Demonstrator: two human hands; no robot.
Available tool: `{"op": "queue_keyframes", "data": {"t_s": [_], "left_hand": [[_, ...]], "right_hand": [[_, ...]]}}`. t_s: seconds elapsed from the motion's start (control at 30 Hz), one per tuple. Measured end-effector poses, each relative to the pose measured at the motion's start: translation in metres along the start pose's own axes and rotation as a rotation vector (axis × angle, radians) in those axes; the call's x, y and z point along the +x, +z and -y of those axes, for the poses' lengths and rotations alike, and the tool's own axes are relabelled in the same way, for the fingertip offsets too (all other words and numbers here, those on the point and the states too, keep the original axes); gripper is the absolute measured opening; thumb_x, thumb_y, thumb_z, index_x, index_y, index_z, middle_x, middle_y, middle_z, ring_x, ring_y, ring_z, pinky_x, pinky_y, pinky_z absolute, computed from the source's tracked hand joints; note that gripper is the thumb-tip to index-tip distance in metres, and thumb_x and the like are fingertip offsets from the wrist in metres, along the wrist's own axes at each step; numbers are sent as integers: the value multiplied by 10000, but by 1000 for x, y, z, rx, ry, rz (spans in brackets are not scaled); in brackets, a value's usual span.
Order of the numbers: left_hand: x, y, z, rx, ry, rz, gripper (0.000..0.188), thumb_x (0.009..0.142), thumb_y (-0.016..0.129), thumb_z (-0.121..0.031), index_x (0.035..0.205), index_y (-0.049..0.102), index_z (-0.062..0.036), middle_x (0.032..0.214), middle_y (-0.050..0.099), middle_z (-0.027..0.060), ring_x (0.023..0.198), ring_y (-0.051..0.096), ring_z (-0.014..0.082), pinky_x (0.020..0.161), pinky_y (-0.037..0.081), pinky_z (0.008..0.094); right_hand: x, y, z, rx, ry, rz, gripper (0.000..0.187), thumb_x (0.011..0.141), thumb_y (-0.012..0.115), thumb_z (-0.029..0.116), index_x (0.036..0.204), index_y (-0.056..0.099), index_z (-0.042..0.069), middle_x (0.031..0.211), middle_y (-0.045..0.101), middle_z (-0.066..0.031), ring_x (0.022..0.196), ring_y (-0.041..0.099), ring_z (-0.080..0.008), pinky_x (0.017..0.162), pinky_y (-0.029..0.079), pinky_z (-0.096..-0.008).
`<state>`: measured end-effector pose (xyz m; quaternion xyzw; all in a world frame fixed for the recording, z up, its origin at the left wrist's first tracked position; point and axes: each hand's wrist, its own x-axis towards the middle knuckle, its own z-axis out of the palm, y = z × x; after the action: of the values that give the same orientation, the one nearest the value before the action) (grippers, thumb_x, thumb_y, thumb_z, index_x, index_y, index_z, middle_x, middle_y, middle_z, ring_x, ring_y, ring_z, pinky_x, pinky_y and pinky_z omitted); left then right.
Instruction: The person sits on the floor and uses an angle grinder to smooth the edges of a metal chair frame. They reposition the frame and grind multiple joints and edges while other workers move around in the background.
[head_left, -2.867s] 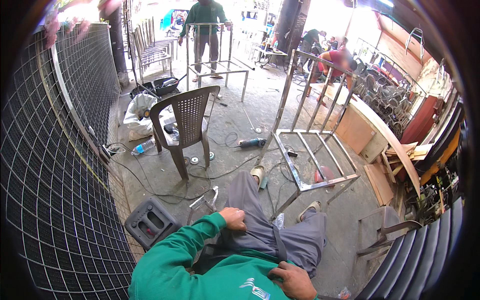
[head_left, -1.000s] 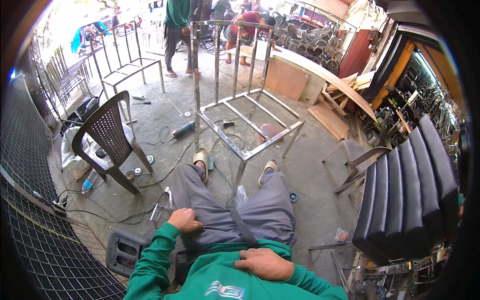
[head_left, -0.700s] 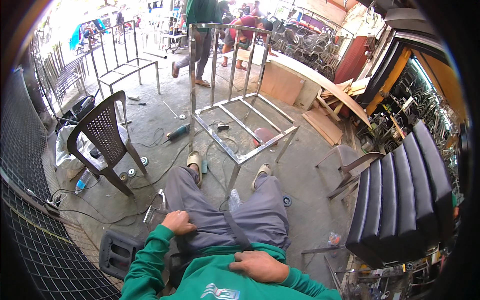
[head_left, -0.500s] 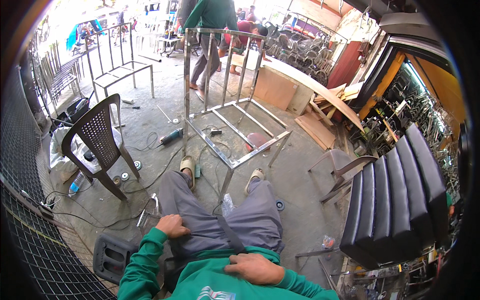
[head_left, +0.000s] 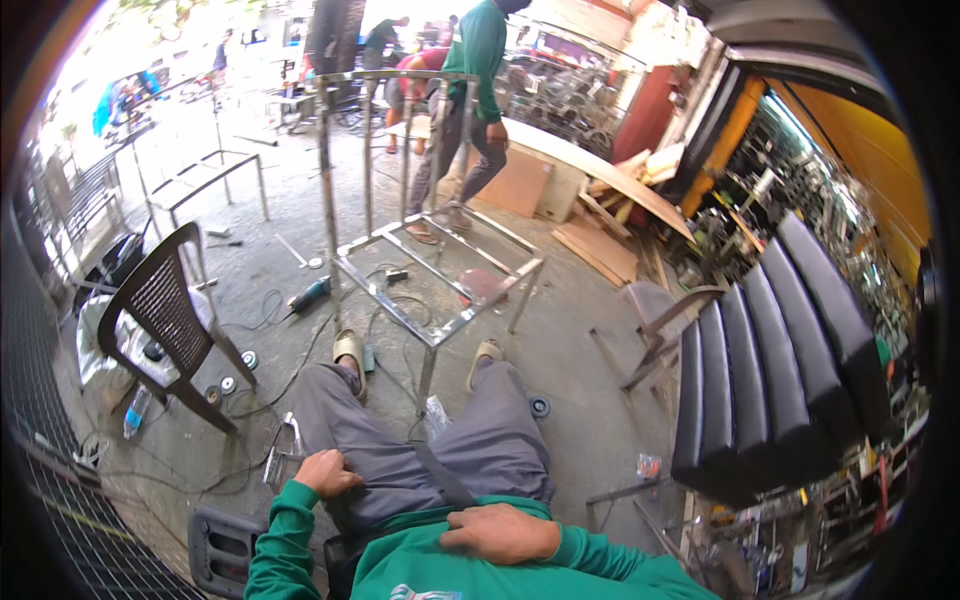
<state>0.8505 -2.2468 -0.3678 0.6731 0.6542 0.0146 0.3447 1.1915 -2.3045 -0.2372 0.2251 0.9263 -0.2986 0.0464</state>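
Observation:
My left hand rests on my left thigh, its fingers curled together with nothing visible in them. Beside it on the floor side is a bent shiny metal piece, partly hidden. Across my belly lies my right hand, palm down on the green shirt, fingers loosely bent. A dark strap runs over my lap near it. In front of my feet stands a bare metal chair frame with a tall barred back; neither hand touches it.
A brown plastic chair stands left, an angle grinder with its cable beyond my feet. Ribbed black padded cushions fill the right. Past the frame a person in green walks by wooden boards. Grinding discs lie about.
My view has turned slightly, so most things sit lower and further left. The person in green has stepped to the right behind the frame. Both my hands stay where they rested.

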Motion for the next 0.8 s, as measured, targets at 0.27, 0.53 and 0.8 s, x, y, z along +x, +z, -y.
{"op": "queue_keyframes", "data": {"t_s": [0.27,0.53,0.8], "left_hand": [[4,-1,1,-100,-37,3,433,727,782,-413,774,780,17,799,723,265,853,733,417,804,571,484],[3,-4,-3,-51,4,-36,418,725,740,-364,736,746,53,698,688,263,759,725,419,739,574,487],[8,10,3,85,67,-145,449,726,778,-377,706,727,69,695,690,256,731,722,404,702,560,490]], "right_hand": [[-3,5,-9,65,-10,-51,238,882,627,119,1119,645,111,1014,581,-138,999,633,-352,825,501,-492],[-24,-16,-38,428,37,-180,307,874,774,166,1143,662,70,1024,615,-123,941,659,-323,796,526,-437],[-78,-13,-69,11,574,-615,379,892,770,373,1129,702,85,1060,699,-143,989,687,-364,829,539,-474]]}}
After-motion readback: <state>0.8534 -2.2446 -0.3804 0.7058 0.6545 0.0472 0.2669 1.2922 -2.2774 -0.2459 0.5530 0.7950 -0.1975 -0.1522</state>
